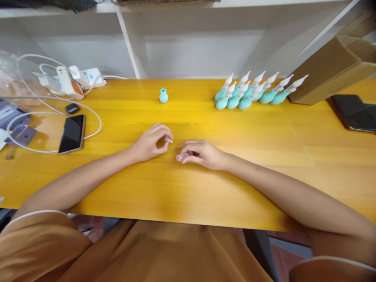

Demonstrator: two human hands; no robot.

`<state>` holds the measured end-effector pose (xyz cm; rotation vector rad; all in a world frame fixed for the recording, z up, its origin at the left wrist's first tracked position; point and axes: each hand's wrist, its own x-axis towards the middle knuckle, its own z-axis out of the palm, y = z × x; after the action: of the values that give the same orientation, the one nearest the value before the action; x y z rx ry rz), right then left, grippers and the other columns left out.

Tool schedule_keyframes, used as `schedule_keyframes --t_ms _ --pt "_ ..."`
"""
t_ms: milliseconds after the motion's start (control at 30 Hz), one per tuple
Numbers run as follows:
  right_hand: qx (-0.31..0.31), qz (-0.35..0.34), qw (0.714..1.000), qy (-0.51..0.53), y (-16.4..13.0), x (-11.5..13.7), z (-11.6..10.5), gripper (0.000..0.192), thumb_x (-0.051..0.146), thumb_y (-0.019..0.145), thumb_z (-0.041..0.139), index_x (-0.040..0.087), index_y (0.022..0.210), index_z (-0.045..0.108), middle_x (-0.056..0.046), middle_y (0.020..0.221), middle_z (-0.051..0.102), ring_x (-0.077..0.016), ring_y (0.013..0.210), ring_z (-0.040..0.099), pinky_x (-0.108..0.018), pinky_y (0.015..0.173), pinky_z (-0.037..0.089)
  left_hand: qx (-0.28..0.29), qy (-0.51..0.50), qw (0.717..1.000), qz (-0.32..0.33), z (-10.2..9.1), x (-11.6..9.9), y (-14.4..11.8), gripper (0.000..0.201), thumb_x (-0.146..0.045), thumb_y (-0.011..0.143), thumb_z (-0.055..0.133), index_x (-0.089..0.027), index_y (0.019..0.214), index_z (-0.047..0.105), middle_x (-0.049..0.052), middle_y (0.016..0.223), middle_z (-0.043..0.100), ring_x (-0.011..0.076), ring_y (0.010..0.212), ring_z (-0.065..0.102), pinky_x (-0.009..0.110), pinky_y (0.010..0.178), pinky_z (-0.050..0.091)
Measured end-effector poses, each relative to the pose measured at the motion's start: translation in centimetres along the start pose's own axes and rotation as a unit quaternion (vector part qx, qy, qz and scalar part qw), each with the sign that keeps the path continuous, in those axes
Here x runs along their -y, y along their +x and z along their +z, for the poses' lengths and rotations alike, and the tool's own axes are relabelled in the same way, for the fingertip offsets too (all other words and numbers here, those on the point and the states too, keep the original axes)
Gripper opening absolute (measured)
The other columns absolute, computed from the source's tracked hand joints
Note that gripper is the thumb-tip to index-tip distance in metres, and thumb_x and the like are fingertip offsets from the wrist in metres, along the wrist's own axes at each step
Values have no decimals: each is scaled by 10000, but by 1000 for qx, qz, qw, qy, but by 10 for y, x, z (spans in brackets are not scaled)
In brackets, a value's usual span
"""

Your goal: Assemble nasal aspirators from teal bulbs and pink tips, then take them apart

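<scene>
Beyond the left hand (151, 143), well apart from it, a small turquoise bulb (163, 96) stands upright with its neck uncapped; its inside cannot be made out. Past the right hand (205, 153), farther right, turquoise bulbs with pale pointed tips (245, 102) cluster beside a cardboard box (323, 70), contents hidden. The left hand curls around a small pale piece (168, 139), a gap showing between thumb and forefinger. Near it, the right hand's thumb and fingers close on a clear, tube-like piece (179, 157), its rounded end poking out leftward.
</scene>
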<state>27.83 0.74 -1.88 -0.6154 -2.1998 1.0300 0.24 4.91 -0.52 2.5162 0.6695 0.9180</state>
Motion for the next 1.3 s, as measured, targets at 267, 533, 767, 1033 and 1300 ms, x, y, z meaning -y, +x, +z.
schedule_keyframes --t_ms 267,533,767,1033,1300 --pt "-91 52 994 -8 1 -2 -1 444 602 1058 696 177 1051 824 -53 885 784 -129 684 624 -258 659 473 -29 -41 999 -11 -2 -5 0 130 -144 925 724 -215 1012 658 78 1094 735 186 1001 712 339 884 618" --pt "-137 74 988 -14 1 -4 -1 469 646 1005 747 183 1013 817 -30 835 746 -117 628 565 -261 617 439 -25 -332 914 -231 6 -11 0 335 -430 897 879 -180 954 664 76 1024 795 173 918 760 352 881 632" --pt "-140 81 987 -4 0 -7 -1 513 694 905 833 184 948 795 11 735 663 -111 596 484 -266 593 402 -22 -372 894 -249 12 -18 -4 385 -464 864 926 -171 902 679 106 1079 827 186 953 787 374 897 641" --pt "-149 83 985 -7 0 -7 0 520 690 877 861 181 919 768 18 730 655 -103 584 471 -262 586 385 -23 -363 902 -231 11 -18 -3 361 -446 871 918 -167 856 690 105 1075 822 183 959 781 368 895 642" --pt "-149 81 985 -25 -1 -5 1 519 699 897 839 186 930 767 -1 760 682 -115 602 508 -267 596 403 -18 -373 902 -215 16 -14 -6 345 -423 880 914 -164 853 688 104 1078 812 177 957 775 355 885 638"
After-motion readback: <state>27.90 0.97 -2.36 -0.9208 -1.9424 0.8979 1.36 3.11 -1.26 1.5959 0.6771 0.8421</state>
